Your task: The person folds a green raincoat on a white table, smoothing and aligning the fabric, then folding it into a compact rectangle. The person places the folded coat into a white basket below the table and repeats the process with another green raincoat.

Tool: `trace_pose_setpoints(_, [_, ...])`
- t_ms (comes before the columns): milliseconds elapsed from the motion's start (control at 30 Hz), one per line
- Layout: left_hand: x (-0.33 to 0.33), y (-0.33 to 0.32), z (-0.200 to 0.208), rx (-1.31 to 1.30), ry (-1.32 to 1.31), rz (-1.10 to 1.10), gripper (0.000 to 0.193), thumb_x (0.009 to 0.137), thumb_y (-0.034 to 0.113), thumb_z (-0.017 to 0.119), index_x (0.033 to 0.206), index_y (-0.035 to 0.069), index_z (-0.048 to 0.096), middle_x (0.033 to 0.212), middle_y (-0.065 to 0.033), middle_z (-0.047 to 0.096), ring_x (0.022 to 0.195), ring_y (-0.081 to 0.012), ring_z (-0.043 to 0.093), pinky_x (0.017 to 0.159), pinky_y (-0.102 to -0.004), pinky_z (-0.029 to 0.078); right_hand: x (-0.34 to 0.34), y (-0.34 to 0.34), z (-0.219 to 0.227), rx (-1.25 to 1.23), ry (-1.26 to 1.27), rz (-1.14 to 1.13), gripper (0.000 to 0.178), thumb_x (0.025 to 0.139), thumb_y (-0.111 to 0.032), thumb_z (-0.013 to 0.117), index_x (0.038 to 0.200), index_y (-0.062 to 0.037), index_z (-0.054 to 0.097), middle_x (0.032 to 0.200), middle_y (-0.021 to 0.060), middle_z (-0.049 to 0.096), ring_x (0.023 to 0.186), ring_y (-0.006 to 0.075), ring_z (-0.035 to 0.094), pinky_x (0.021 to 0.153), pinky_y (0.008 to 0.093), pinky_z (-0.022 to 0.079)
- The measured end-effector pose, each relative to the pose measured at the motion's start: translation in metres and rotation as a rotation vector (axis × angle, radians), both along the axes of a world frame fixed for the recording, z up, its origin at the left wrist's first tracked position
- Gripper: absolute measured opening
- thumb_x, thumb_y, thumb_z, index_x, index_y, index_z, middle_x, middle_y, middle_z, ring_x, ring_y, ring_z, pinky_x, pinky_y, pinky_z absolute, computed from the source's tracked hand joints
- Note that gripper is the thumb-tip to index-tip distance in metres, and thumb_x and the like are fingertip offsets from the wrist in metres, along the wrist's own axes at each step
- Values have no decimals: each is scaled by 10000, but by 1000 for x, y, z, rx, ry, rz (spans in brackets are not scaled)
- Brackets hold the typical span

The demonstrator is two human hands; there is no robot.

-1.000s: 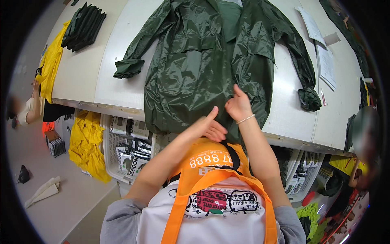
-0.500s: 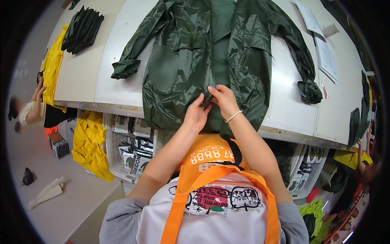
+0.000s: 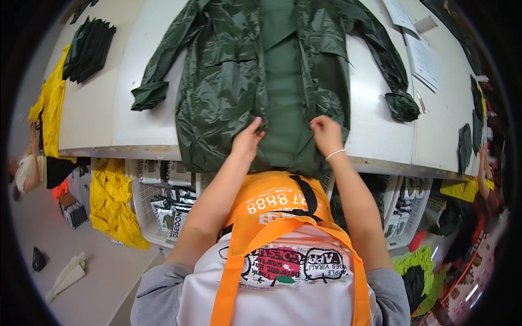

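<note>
A dark green, shiny rain jacket [image 3: 220, 89] lies front up on the white table, its front parted down the middle and its lower end hanging over the near edge. My left hand [image 3: 248, 140] is closed on the left front edge, the thumb on top of the fabric. On the other front edge my right hand [image 3: 327, 136], a pale bracelet at its wrist, pinches the cloth between thumb and fingers. Between my hands the jacket's matte inner back shows. Both sleeves lie spread out, their cuffs bunched up.
Folded dark green garments [image 3: 89, 50] are stacked at the far left, near yellow garments [image 3: 51, 111]. Papers [image 3: 421, 60] lie at the right. Below the table stand white baskets [image 3: 142, 220] of packets. Other people work at both sides.
My hands have moved apart, drawing the jacket's two front edges away from each other, so more of the inner back shows. The whole scene has shifted slightly left and up in view.
</note>
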State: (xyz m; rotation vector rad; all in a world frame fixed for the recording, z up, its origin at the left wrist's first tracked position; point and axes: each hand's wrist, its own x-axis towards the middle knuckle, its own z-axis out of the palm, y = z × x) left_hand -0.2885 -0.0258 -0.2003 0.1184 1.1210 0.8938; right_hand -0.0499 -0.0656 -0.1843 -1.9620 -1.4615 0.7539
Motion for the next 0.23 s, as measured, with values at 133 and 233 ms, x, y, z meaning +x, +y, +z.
trace_pose_setpoints(133, [-8,3,-7,-53,17,7,227,849,156,691,1025,51,594,947,-44,635,835,-186,646,646,-249,488,111,-18,60,175,789,-594,175,929,-216,571,990,-53,578,802,29,604,671,100,555,642,251,489])
trace_pose_setpoints(233, [-1,5,-7,-39,77,-40,237,855,170,686,1030,43,590,956,-44,638,868,-194,650,695,-254,500,55,-15,79,9,755,-302,242,935,-250,560,1068,-49,582,996,107,653,886,168,629,742,237,506])
